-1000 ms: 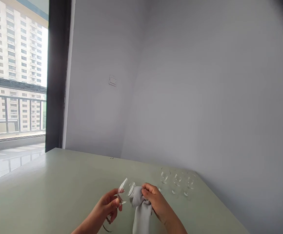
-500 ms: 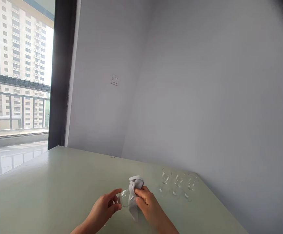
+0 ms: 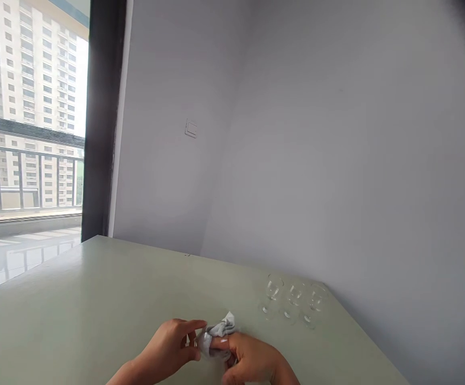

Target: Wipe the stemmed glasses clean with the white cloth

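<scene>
My left hand (image 3: 175, 345) grips a clear drinking glass (image 3: 202, 345) between thumb and fingers at its left end; the glass lies tipped on its side in the air over the table. From the right, my right hand (image 3: 252, 357) holds a crumpled white cloth (image 3: 222, 326). Its fingers reach toward the mouth of the glass, and part of the cloth appears to be inside the bowl. Some of the cloth sticks up above the right fingers. The right fingertips are partly hidden by cloth and glass.
Clear glasses (image 3: 294, 295) stand at the back right of the pale green table (image 3: 128, 289), near its right edge; pale reflections or bases show below them. Grey walls (image 3: 304, 160) with a light switch (image 3: 191, 129) rise behind. A window (image 3: 28, 160) is at left.
My right hand has moved down and turned, with the fingers now pointing left at the glass. The cloth has bunched up and gone partly into it. The left hand keeps its hold.
</scene>
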The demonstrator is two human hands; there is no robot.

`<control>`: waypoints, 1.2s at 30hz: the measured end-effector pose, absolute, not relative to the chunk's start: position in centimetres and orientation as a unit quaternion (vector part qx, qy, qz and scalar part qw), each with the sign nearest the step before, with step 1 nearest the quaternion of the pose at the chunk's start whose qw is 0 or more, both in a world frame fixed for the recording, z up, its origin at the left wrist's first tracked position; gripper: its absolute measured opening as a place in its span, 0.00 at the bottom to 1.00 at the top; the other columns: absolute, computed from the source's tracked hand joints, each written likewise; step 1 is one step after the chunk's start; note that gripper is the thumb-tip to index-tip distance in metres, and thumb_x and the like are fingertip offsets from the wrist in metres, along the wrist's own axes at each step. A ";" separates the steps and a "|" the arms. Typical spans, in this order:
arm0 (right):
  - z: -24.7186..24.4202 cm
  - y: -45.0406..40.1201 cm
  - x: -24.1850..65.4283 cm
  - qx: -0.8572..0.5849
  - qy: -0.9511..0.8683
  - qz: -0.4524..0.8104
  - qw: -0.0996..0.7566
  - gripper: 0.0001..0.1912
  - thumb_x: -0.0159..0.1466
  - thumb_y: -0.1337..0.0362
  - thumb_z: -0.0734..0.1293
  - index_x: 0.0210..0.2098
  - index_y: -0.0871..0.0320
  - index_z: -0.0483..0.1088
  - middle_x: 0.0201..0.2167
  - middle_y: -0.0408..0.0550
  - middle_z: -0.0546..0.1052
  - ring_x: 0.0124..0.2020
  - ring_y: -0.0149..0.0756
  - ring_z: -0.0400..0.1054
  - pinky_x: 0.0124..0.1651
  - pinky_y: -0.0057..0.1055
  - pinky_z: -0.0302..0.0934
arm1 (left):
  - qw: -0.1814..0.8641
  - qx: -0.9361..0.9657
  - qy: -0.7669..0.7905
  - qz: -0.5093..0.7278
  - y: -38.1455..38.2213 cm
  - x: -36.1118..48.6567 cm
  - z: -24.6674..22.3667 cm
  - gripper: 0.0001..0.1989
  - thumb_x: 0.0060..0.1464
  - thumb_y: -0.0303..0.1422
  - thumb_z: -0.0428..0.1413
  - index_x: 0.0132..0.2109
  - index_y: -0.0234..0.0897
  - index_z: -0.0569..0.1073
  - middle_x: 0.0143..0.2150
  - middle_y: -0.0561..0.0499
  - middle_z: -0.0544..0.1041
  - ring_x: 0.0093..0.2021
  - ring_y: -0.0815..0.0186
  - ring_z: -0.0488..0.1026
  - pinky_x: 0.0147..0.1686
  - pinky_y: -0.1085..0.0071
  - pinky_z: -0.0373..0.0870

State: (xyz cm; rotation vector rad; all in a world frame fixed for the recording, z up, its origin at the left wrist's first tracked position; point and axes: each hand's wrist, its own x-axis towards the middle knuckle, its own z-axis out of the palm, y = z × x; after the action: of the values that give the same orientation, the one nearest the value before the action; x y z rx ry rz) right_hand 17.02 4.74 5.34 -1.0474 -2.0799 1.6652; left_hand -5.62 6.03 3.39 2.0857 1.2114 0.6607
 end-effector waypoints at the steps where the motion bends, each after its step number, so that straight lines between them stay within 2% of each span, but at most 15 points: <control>1: 5.1 4.8 17.0 -0.362 -0.712 0.584 0.144 0.24 0.46 0.72 0.68 0.44 0.57 0.72 0.22 0.36 0.68 0.16 0.21 0.61 0.19 0.16 0.58 | 0.304 0.798 0.459 0.246 6.0 -5.6 3.4 0.27 0.37 0.27 0.56 0.48 0.50 0.73 0.31 0.58 0.76 0.26 0.70 0.66 0.29 0.76 0.58; 3: 4.9 4.9 17.0 -0.371 -0.694 0.596 0.160 0.18 0.46 0.74 0.65 0.37 0.59 0.73 0.18 0.36 0.68 0.16 0.23 0.61 0.19 0.18 0.58 | 0.283 0.808 0.457 0.240 5.9 -5.7 3.6 0.27 0.37 0.28 0.57 0.49 0.52 0.72 0.31 0.57 0.77 0.28 0.68 0.67 0.30 0.75 0.59; 6: 5.2 4.9 17.0 -0.406 -0.676 0.574 0.223 0.13 0.46 0.74 0.63 0.31 0.60 0.72 0.11 0.33 0.64 0.12 0.23 0.57 0.17 0.19 0.53 | 0.280 0.805 0.459 0.251 5.9 -5.8 3.9 0.26 0.40 0.28 0.56 0.49 0.53 0.72 0.32 0.58 0.77 0.29 0.69 0.68 0.31 0.75 0.59; 9: 6.2 5.1 17.0 -0.435 -0.667 0.526 0.298 0.08 0.48 0.73 0.64 0.29 0.59 0.71 0.10 0.32 0.60 0.12 0.22 0.53 0.17 0.20 0.48 | 0.329 0.762 0.472 0.296 6.2 -5.6 3.5 0.25 0.42 0.28 0.54 0.50 0.51 0.71 0.31 0.59 0.75 0.26 0.71 0.64 0.30 0.76 0.59; 11: 7.2 5.1 17.1 -0.462 -0.666 0.478 0.337 0.07 0.51 0.70 0.64 0.29 0.59 0.72 0.12 0.34 0.62 0.12 0.22 0.52 0.17 0.22 0.47 | 0.400 0.708 0.468 0.346 6.6 -5.2 2.8 0.25 0.42 0.28 0.55 0.50 0.48 0.70 0.29 0.59 0.72 0.24 0.72 0.62 0.27 0.76 0.59; 13: 8.1 5.0 17.6 -0.497 -0.673 0.394 0.380 0.09 0.54 0.69 0.62 0.29 0.58 0.74 0.19 0.39 0.69 0.16 0.26 0.58 0.21 0.24 0.51 | 0.492 0.629 0.440 0.410 7.0 -4.8 2.1 0.22 0.43 0.32 0.57 0.49 0.42 0.70 0.27 0.58 0.70 0.21 0.73 0.60 0.23 0.75 0.58; 15: 9.0 4.8 18.2 -0.535 -0.693 0.255 0.410 0.13 0.54 0.71 0.60 0.30 0.55 0.75 0.31 0.44 0.74 0.27 0.33 0.66 0.29 0.29 0.57 | 0.558 0.554 0.411 0.462 7.4 -4.4 1.5 0.21 0.44 0.39 0.59 0.46 0.37 0.70 0.25 0.58 0.69 0.18 0.75 0.59 0.20 0.75 0.56; 17: 9.6 4.5 18.8 -0.567 -0.715 0.078 0.401 0.15 0.54 0.72 0.59 0.28 0.51 0.76 0.39 0.46 0.74 0.37 0.40 0.65 0.36 0.34 0.58 | 0.586 0.509 0.395 0.490 7.6 -4.2 1.3 0.23 0.45 0.46 0.57 0.45 0.35 0.70 0.25 0.56 0.71 0.16 0.76 0.58 0.19 0.75 0.53; 20: 9.6 4.2 18.5 -0.574 -0.719 -0.079 0.382 0.12 0.57 0.69 0.60 0.30 0.51 0.75 0.32 0.48 0.73 0.34 0.42 0.63 0.35 0.37 0.58 | 0.619 0.464 0.379 0.509 7.6 -3.9 1.3 0.25 0.47 0.50 0.54 0.46 0.36 0.70 0.27 0.55 0.71 0.16 0.78 0.58 0.18 0.77 0.51; 22: 8.8 3.8 16.9 -0.553 -0.702 -0.078 0.441 0.10 0.61 0.66 0.59 0.33 0.55 0.72 0.28 0.48 0.71 0.31 0.39 0.64 0.34 0.34 0.60 | 0.662 0.413 0.348 0.520 7.0 -3.4 1.4 0.23 0.48 0.49 0.54 0.46 0.37 0.70 0.28 0.55 0.71 0.17 0.79 0.59 0.18 0.78 0.52; 25: 6.6 3.2 13.0 -0.494 -0.706 -0.019 0.507 0.12 0.63 0.66 0.56 0.40 0.57 0.69 0.32 0.49 0.69 0.31 0.34 0.66 0.34 0.28 0.62 | 0.730 0.323 0.284 0.531 5.8 -2.1 1.3 0.19 0.46 0.44 0.59 0.43 0.38 0.72 0.26 0.56 0.71 0.17 0.78 0.61 0.17 0.79 0.53; 27: 5.1 2.7 10.5 -0.455 -0.744 -0.012 0.488 0.13 0.62 0.65 0.57 0.43 0.54 0.69 0.35 0.48 0.68 0.32 0.34 0.67 0.33 0.27 0.62 | 0.750 0.282 0.268 0.535 4.9 -1.2 1.3 0.15 0.41 0.39 0.63 0.37 0.36 0.74 0.21 0.57 0.69 0.16 0.77 0.61 0.17 0.79 0.56; 30: 3.5 2.4 8.8 -0.444 -0.766 -0.043 0.463 0.13 0.62 0.60 0.59 0.41 0.51 0.72 0.31 0.47 0.68 0.30 0.35 0.66 0.30 0.28 0.60 | 0.759 0.252 0.275 0.533 4.0 -0.1 1.4 0.14 0.36 0.36 0.66 0.30 0.35 0.74 0.15 0.60 0.64 0.15 0.76 0.61 0.17 0.79 0.57; 33: 3.4 2.5 9.6 -0.452 -0.737 -0.039 0.500 0.12 0.63 0.59 0.60 0.41 0.49 0.74 0.28 0.45 0.66 0.26 0.32 0.64 0.28 0.28 0.58 | 0.781 0.251 0.248 0.516 3.5 0.3 1.7 0.17 0.36 0.40 0.66 0.33 0.36 0.74 0.15 0.60 0.66 0.14 0.76 0.62 0.15 0.80 0.55; 36: 4.7 2.7 11.4 -0.429 -0.692 -0.003 0.580 0.12 0.62 0.62 0.61 0.42 0.49 0.74 0.30 0.45 0.65 0.28 0.31 0.63 0.30 0.28 0.59 | 0.810 0.291 0.201 0.467 3.1 0.5 2.1 0.19 0.42 0.43 0.62 0.38 0.36 0.73 0.17 0.57 0.69 0.12 0.78 0.61 0.14 0.81 0.50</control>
State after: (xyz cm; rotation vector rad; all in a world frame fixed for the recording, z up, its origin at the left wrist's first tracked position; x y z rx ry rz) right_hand 11.36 2.72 4.74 -1.0039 -1.6188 -0.0082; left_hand 0.51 3.12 2.11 0.6223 0.4298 0.9984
